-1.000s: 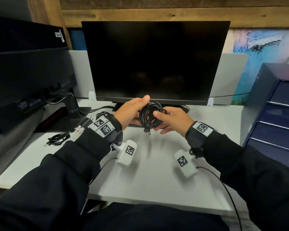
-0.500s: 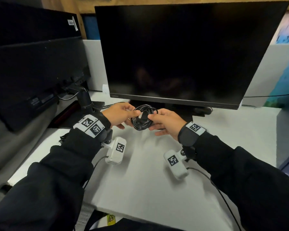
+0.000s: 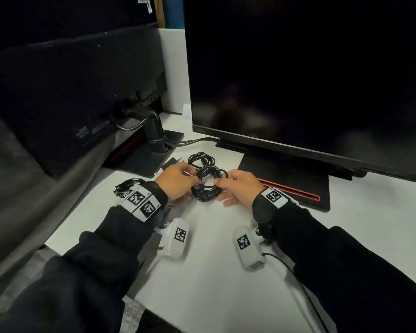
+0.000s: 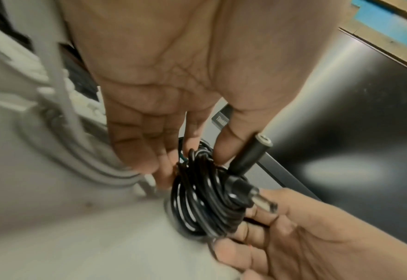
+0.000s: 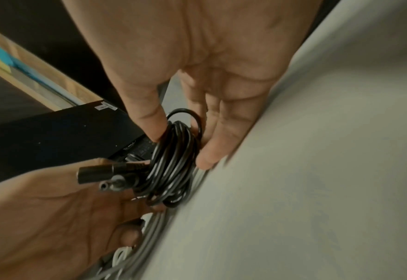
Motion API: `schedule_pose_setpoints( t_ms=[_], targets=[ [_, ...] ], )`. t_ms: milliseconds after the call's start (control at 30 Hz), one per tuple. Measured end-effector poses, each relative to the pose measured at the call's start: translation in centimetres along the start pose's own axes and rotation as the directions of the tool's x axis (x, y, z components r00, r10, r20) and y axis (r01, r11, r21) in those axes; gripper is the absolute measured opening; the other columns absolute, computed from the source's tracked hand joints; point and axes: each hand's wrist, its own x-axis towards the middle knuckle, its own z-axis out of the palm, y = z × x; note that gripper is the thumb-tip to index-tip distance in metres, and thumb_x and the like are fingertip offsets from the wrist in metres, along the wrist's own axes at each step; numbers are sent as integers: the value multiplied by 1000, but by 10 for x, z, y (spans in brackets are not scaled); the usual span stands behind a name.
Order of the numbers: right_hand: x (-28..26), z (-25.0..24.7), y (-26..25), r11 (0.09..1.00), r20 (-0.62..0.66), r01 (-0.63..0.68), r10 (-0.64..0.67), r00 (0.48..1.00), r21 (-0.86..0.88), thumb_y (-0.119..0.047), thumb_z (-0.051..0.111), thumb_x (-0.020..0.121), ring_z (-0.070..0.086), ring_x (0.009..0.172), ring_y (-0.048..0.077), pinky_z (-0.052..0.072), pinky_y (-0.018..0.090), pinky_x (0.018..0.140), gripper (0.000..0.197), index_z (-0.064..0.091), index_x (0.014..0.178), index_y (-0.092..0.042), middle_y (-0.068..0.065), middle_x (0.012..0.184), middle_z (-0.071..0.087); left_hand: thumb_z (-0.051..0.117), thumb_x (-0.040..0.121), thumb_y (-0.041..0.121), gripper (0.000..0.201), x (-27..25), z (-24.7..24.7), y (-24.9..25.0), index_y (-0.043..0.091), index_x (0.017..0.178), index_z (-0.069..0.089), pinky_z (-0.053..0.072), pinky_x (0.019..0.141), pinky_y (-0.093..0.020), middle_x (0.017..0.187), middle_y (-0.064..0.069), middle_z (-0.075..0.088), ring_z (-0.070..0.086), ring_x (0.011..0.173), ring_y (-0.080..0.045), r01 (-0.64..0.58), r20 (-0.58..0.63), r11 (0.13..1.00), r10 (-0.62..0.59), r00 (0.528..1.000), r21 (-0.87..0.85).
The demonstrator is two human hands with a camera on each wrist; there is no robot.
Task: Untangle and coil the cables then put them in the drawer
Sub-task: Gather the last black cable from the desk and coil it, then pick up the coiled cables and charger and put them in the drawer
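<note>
A black cable wound into a small coil [image 3: 208,186] is held between both hands low over the white desk [image 3: 214,272]. My left hand [image 3: 192,181] pinches the coil's left side with thumb and fingers [image 4: 164,164]. My right hand [image 3: 220,187] pinches its right side, thumb [image 5: 149,121] on top. Two barrel plugs [image 4: 250,153] stick out of the coil [image 4: 197,197] towards the left palm [image 5: 41,217]. A second black coil [image 3: 201,159] lies on the desk just behind. A third black cable bundle [image 3: 127,186] lies partly hidden behind my left wrist.
A large dark monitor [image 3: 310,75] stands close behind on a black base with a red line [image 3: 286,186]. Another monitor [image 3: 70,92] on an arm mount [image 3: 156,135] fills the left. Grey cables [image 4: 73,151] run along the desk's left side.
Both hands have carried the coil down and to the left, close to the desk beside the other coils. The view has swung left and down, and the drawer unit has left the picture.
</note>
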Motion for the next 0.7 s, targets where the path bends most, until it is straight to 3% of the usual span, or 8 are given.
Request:
schedule_pose_setpoints(
  t_ms=[100, 200, 333, 433, 500, 600, 700],
  targets=[
    [0, 3, 4, 1000, -17, 15, -15, 1000, -24, -22, 75, 88, 72, 72, 20, 57, 28, 58, 21, 69, 99, -5, 16, 95, 73, 63, 95, 14, 3, -10, 3, -9, 12, 97, 64, 41, 42, -18, 67, 0, 60, 51, 41, -5, -31, -111, 997, 23, 994, -75],
    [-1, 5, 3, 992, -48, 14, -20, 999, -124, -29, 77, 86, 73, 71, 18, 58, 29, 57, 32, 67, 104, -4, 11, 92, 74, 55, 101, 25, 19, -22, 4, -15, 12, 98, 68, 38, 39, -15, 66, 0, 59, 48, 48, -7, -52, -172, 993, 33, 985, -107],
    [-2, 9, -2, 967, -85, 21, -44, 995, -255, -39, 74, 88, 71, 69, 20, 59, 32, 54, 37, 62, 109, -11, 10, 95, 72, 52, 103, 30, 38, -29, 0, -16, -5, 99, 67, 46, 50, -23, 81, -14, 61, 58, 72, -20, -60, -181, 991, 38, 983, -116],
    [-3, 8, -5, 951, -96, -4, -27, 995, -308, -41, 72, 89, 71, 71, 19, 62, 33, 59, 43, 64, 118, -11, 10, 100, 72, 53, 102, 28, 26, -31, -5, -11, 12, 89, 70, 50, 51, -22, 80, -10, 61, 57, 69, -19, -59, -153, 996, 48, 987, -67],
    [-5, 8, -7, 946, -106, -19, -16, 994, -324, -42, 72, 89, 72, 74, 20, 62, 33, 59, 50, 60, 128, -12, 7, 102, 70, 56, 100, 27, 19, -34, -9, -6, 23, 85, 67, 53, 58, -26, 80, -7, 62, 59, 72, -20, -66, -156, 995, 54, 986, -74],
    [-12, 7, -9, 910, -129, -40, -15, 992, -414, -45, 69, 90, 74, 77, 20, 63, 33, 61, 55, 55, 134, -15, 4, 99, 66, 58, 99, 25, 12, -37, -13, 2, 18, 95, 68, 53, 80, -34, 84, 2, 65, 63, 87, -19, -123, -179, 991, 111, 978, -55],
    [-28, -3, -14, 836, -146, -19, -73, 987, -549, -51, 67, 89, 73, 76, 20, 63, 35, 67, 50, 57, 126, -18, 3, 98, 65, 60, 97, 23, 11, -45, -13, 15, 17, 98, 69, 49, 85, -30, 94, 3, 68, 62, 89, -14, -217, -223, 976, 208, 952, -13]
  ],
)
